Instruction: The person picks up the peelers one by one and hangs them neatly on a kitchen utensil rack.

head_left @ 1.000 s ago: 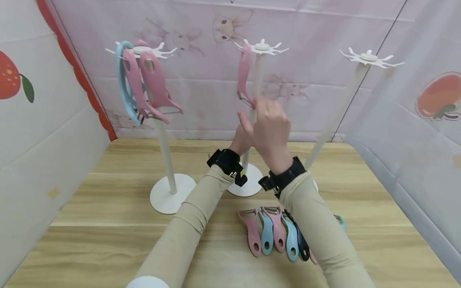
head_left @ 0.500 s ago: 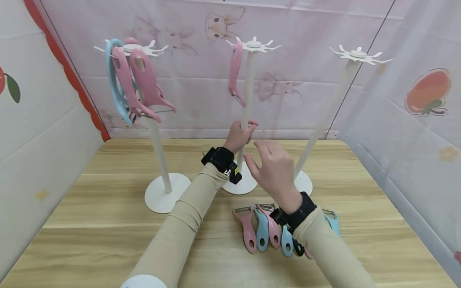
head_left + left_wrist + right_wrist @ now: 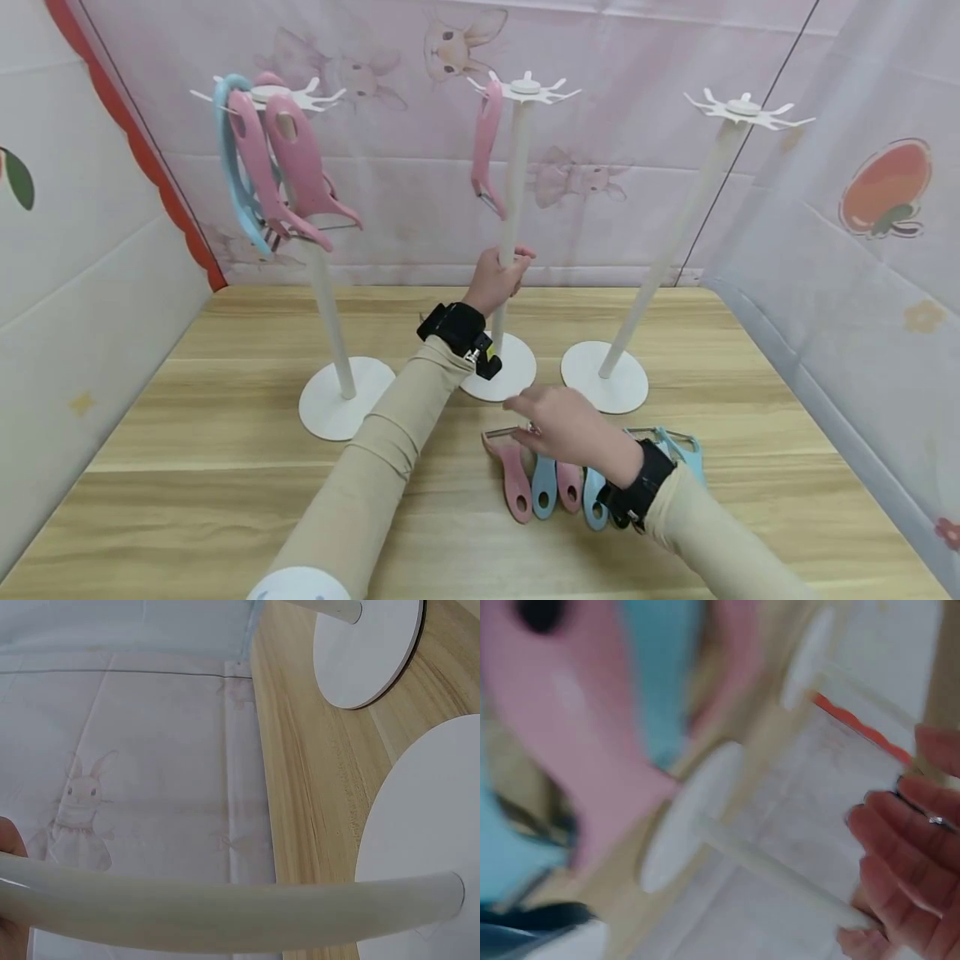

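In the head view my left hand (image 3: 495, 279) grips the pole (image 3: 517, 167) of the middle white stand; in the left wrist view a bit of that hand (image 3: 10, 841) shows at the pole (image 3: 225, 915). One pink peeler (image 3: 487, 137) hangs from that stand's hooks. My right hand (image 3: 573, 427) is over the upper part of a row of peelers, palm down, its fingers loosely bent and no held peeler visible. Beneath it lie a pink peeler (image 3: 515, 479), a blue peeler (image 3: 544, 486) and others, partly hidden. The right wrist view shows blurred peelers beside the fingers (image 3: 907, 847).
The left stand (image 3: 324, 308) carries pink and blue peelers on its hooks. The right stand (image 3: 663, 250) has bare hooks, and its base (image 3: 626, 392) is just behind my right hand. A printed curtain (image 3: 420, 208) hangs behind the wooden table (image 3: 187, 500).
My right hand has come down from beside the middle pole to the row of peelers. My left hand stays around the pole. The head view has shifted slightly.
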The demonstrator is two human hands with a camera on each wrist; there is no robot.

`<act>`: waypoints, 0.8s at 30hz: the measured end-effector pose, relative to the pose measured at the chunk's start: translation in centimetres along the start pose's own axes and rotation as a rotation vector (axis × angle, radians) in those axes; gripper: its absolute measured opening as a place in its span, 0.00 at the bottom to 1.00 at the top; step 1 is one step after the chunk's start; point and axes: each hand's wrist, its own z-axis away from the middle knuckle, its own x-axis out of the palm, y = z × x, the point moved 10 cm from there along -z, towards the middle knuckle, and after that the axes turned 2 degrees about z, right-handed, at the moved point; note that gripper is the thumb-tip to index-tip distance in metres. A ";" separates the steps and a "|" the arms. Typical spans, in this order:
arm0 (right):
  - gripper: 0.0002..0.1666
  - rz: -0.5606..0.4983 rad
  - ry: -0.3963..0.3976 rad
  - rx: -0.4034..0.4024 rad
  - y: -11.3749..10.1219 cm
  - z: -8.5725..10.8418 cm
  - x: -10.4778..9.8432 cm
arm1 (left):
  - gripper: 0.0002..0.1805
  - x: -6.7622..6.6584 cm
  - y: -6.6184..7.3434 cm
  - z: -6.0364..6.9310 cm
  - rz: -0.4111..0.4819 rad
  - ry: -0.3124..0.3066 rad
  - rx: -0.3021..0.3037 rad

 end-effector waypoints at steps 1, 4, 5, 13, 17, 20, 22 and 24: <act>0.17 -0.006 -0.047 -0.023 -0.3 0.1 0.8 | 0.09 -0.1 -0.1 -0.1 -0.010 0.004 0.006; 0.16 0.020 -0.134 -0.094 -1.3 0.6 2.8 | 0.09 -0.2 -0.4 -0.4 -0.042 0.012 0.023; 0.15 0.041 -0.145 -0.121 -1.7 0.7 3.4 | 0.09 -0.2 -0.4 -0.4 -0.052 0.014 0.026; 0.18 0.211 -0.182 -0.300 -3.9 1.4 6.4 | 0.09 -0.2 -0.6 -0.3 -0.051 0.009 0.020; 0.15 0.280 -0.202 -0.367 -4.6 1.7 7.6 | 0.09 -0.2 -0.6 -0.3 -0.040 0.012 0.030; 0.13 0.336 -0.212 -0.408 -4.9 1.8 8.2 | 0.09 -0.2 -0.6 -0.3 -0.033 0.015 0.025; 0.12 0.360 -0.215 -0.422 -5.1 1.8 8.3 | 0.09 -0.2 -0.7 -0.3 -0.032 0.015 0.020; 0.13 0.366 -0.212 -0.425 -5.2 1.8 8.3 | 0.10 -0.2 -0.6 -0.3 -0.038 0.014 0.021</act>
